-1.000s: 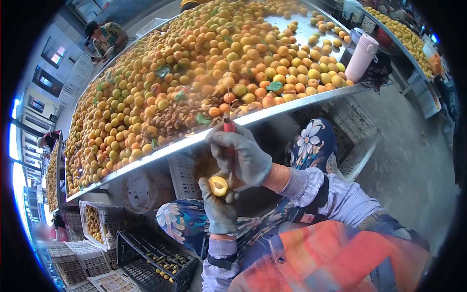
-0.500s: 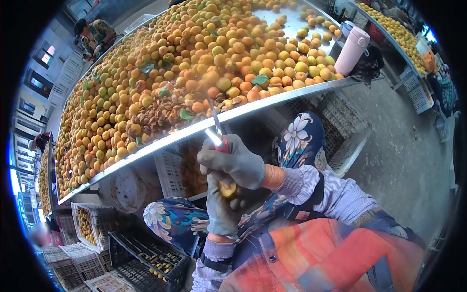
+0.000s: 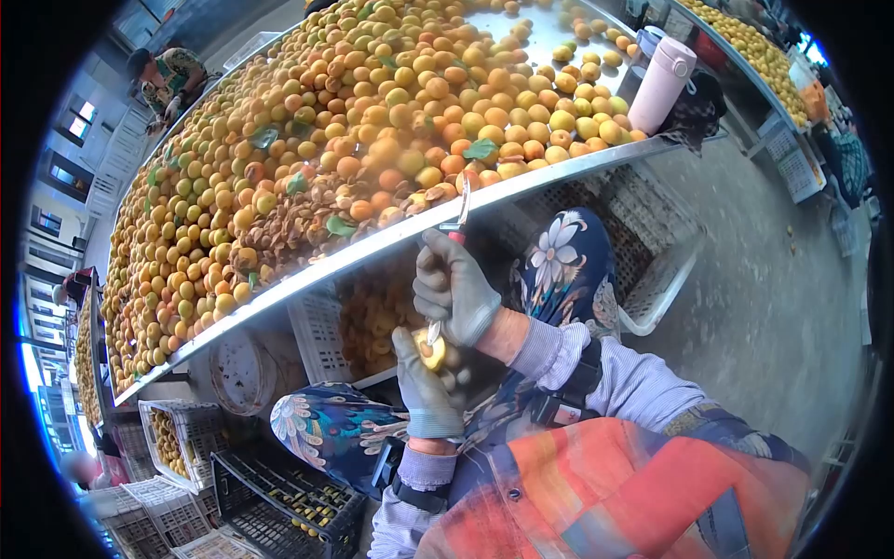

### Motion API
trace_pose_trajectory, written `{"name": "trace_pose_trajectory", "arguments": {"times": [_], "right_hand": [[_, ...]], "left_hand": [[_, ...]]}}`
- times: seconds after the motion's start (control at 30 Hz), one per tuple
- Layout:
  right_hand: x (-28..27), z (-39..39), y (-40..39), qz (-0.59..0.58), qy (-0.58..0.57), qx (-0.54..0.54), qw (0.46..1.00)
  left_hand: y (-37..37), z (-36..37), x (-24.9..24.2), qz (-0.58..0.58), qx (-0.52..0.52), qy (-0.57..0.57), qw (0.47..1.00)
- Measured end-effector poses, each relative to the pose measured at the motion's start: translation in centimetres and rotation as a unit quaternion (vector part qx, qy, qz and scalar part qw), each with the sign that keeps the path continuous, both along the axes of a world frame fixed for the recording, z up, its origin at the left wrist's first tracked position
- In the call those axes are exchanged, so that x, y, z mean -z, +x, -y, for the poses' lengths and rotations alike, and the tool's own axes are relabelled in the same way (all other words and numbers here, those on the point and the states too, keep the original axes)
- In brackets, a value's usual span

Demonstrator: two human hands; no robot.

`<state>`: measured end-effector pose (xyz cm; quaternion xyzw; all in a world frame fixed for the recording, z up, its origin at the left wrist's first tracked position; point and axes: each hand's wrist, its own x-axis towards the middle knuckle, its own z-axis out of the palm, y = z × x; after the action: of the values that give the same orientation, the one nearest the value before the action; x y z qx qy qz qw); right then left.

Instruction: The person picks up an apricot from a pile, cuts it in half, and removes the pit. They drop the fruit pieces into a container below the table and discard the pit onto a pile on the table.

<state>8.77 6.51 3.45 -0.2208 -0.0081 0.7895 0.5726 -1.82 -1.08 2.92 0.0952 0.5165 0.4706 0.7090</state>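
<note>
Gloved hands work over a seated person's lap beside a metal-edged table (image 3: 391, 238) heaped with apricots (image 3: 372, 112). The left hand (image 3: 426, 387) pinches a cut apricot (image 3: 431, 351) between thumb and fingers, its yellow face turned up, just below the right hand and in front of the table's near edge. The right hand (image 3: 463, 291) is curled closed around a red-handled tool (image 3: 456, 237), whose slim blade rises above the fist toward the table; a pale metal tip juts below, at the fruit's upper edge (whether it touches the flesh, one cannot tell). On the table near the rim lies a mound of small brown pieces (image 3: 303, 216), and a pink bottle (image 3: 663, 86) stands at the right corner. Beneath the table, a white crate (image 3: 318, 333) holds blurred, orange-brown contents; a black crate (image 3: 279, 508) sits on the floor to the left.
</note>
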Motion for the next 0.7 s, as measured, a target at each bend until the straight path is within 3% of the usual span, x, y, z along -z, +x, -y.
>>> {"name": "trace_pose_trajectory", "arguments": {"times": [0.13, 0.2, 0.23, 0.27, 0.37, 0.43, 0.57, 0.7], "right_hand": [[0.0, 0.4, 0.5, -0.006, 0.054, -0.032, 0.998], [-1.6, 1.4, -0.1, 0.172, 0.101, -0.021, 0.98], [-1.9, 1.9, -0.3, 0.232, 0.113, -0.017, 0.966], [-1.7, 2.3, -0.5, 0.288, 0.21, -0.022, 0.934], [-2.2, 2.3, -0.5, 0.326, 0.28, -0.025, 0.903], [-1.8, 1.1, 0.1, 0.175, 0.08, 0.032, 0.981], [-0.2, 0.7, 0.5, 0.093, 0.024, -0.001, 0.995], [0.2, 0.4, 0.6, 0.079, -0.005, -0.002, 0.997]], "left_hand": [[-0.4, -0.1, 0.8, 0.049, -0.005, -0.012, 0.999], [-0.4, -0.2, 1.0, -0.13, 0.076, 0.031, 0.988], [-0.3, -0.1, 1.0, -0.129, 0.077, 0.029, 0.988], [-0.1, -0.2, 1.0, -0.118, 0.072, 0.021, 0.99], [0.1, -0.4, 0.7, -0.086, 0.052, -0.005, 0.995], [0.5, -0.8, -0.3, -0.065, 0.034, -0.022, 0.997], [2.0, -0.3, -2.1, -0.07, -0.028, -0.044, 0.996], [2.0, -0.1, 0.3, -0.083, -0.046, -0.028, 0.995]]}}
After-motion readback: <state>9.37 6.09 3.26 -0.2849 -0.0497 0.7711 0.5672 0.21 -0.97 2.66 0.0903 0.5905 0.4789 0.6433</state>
